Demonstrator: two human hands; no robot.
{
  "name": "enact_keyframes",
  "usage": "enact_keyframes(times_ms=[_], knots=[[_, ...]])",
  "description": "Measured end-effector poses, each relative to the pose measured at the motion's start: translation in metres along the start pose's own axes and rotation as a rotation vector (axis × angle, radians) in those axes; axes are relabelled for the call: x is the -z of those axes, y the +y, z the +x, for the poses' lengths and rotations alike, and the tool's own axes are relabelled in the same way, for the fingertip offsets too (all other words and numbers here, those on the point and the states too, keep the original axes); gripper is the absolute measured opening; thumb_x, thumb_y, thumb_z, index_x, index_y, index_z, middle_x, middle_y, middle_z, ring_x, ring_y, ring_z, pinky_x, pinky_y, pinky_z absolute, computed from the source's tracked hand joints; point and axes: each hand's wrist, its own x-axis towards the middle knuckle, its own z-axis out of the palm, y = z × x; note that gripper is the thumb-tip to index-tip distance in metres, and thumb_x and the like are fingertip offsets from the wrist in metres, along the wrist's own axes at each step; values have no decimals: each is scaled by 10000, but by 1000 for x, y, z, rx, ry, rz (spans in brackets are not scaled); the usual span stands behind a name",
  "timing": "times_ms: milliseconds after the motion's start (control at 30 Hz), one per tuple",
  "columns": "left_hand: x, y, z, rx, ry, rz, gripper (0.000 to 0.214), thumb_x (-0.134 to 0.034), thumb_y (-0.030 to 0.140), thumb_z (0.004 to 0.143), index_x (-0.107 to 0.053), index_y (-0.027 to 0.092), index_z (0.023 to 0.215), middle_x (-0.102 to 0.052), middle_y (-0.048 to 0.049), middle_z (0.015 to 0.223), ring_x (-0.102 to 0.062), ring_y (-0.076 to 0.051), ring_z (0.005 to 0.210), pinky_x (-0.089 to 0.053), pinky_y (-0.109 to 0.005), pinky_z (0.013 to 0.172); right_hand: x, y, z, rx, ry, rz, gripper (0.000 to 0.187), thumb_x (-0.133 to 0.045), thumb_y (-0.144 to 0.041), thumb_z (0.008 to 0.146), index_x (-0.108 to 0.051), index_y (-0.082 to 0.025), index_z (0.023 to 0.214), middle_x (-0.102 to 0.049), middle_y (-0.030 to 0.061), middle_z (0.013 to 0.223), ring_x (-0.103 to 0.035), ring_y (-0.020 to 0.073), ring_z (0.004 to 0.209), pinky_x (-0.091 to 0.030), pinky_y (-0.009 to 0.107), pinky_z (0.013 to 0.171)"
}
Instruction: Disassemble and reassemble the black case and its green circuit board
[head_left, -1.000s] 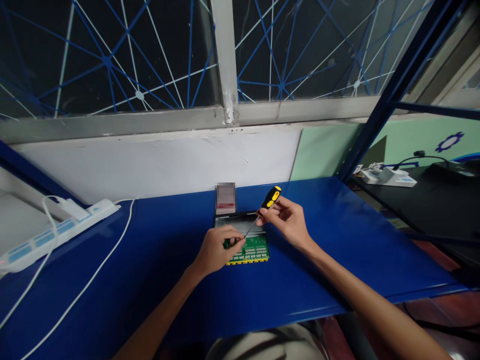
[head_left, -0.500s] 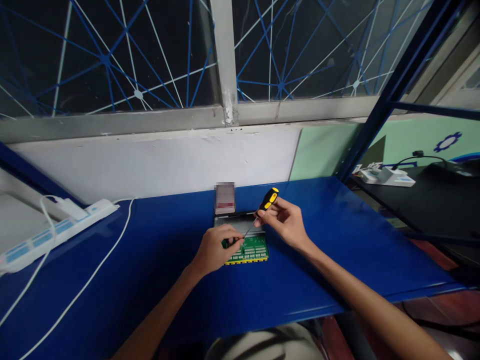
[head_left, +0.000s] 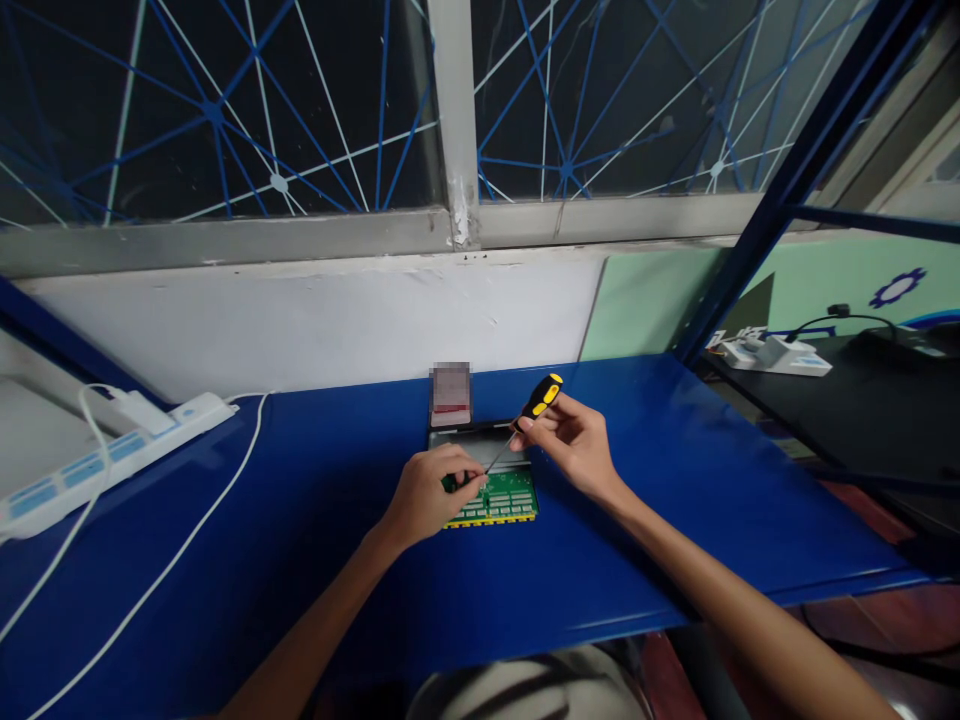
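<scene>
A green circuit board (head_left: 511,501) with rows of pale connectors and a yellow front edge lies on the blue table. My right hand (head_left: 576,446) grips a black-and-yellow screwdriver (head_left: 541,397), which slants down to the left. Its thin shaft ends at the fingertips of my left hand (head_left: 435,492), just above the board. Those fingers are pinched together over the board's left part; whatever lies between them is too small to make out. Behind the board is a grey metal panel (head_left: 491,447), partly hidden by both hands.
A small box (head_left: 451,395), blurred out in part, stands behind the panel. On the left a white power strip (head_left: 120,450) and its white cable (head_left: 195,540) lie on the blue table (head_left: 675,480). A second power strip (head_left: 780,353) rests on the dark table at right.
My hands keep nearly the same pose, with the screwdriver tip still at the left fingertips. The whole view has shifted very slightly.
</scene>
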Motion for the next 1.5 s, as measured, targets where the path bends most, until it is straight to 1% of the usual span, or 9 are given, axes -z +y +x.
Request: enact_keyframes(times_ms=[300,500,567,633,733,933,1133,1333,1500], knots=[[-2,-3,-1,6,-3,-6,91,-650,202,820,-712,177,759,-648,-12,706,-567,-120,612,-434,-223,591,0,3,-2,24,-4,-38,211,-698,-345,811,-577,-181,866,-694,41,696,-700,191,639,-583,340,643],[-4,-6,-2,12,3,-23,77,-675,202,816,-707,174,752,-644,-6,692,-565,-117,605,-437,-221,592,-2,2,-4,54,-9,-73,225,-699,-334,811,-575,-154,865,-698,47,681,-699,182,624,-571,301,595],[-4,-6,-2,13,-3,-43,62,-700,221,801,-710,170,767,-655,-16,716,-584,-127,635,-448,-226,606,-3,1,-5,72,-13,-107,213,-693,-327,816,-575,-155,860,-699,46,672,-702,181,616,-567,289,575],[-3,-4,-1,8,-16,-71,70,-713,238,795,-716,169,792,-672,-31,767,-613,-146,697,-464,-238,642,-3,1,-6,97,-24,-167,191,-687,-314,818,-575,-160,841,-699,40,663,-707,182,613,-565,276,553],[-2,-1,0,-5,-52,-125,74,-685,234,821,-726,173,833,-692,-46,830,-632,-166,775,-482,-265,707,-5,-1,-8,145,-57,-260,165,-690,-289,809,-574,-172,802,-699,27,662,-708,176,604,-571,264,534],[-1,2,1,16,-109,-227,75,-678,227,824,-725,170,825,-715,-50,838,-632,-173,786,-488,-285,727,-8,-3,-11,246,-132,-367,118,-670,-250,821,-596,-165,787,-697,21,666,-691,148,575,-577,247,529],[1,2,1,3,-185,-206,82,-682,219,825,-718,173,769,-722,-31,781,-612,-172,750,-465,-291,728,-10,-2,-13,307,-163,-392,102,-667,-230,829,-605,-155,796,-682,13,670,-674,130,577,-573,227,538],[2,1,0,-8,-197,-206,72,-689,235,819,-732,181,799,-727,-30,794,-628,-172,750,-464,-291,732,-13,-1,-15,334,-168,-412,93,-668,-225,830,-602,-160,819,-689,6,656,-657,122,553,-565,217,529],[4,-1,-1,-1,-216,-180,81,-686,237,817,-727,179,779,-726,-31,800,-638,-173,751,-468,-291,740,-15,-1,-16,334,-188,-418,104,-664,-241,838,-611,-151,845,-688,14,658,-656,126,561,-560,221,539]])
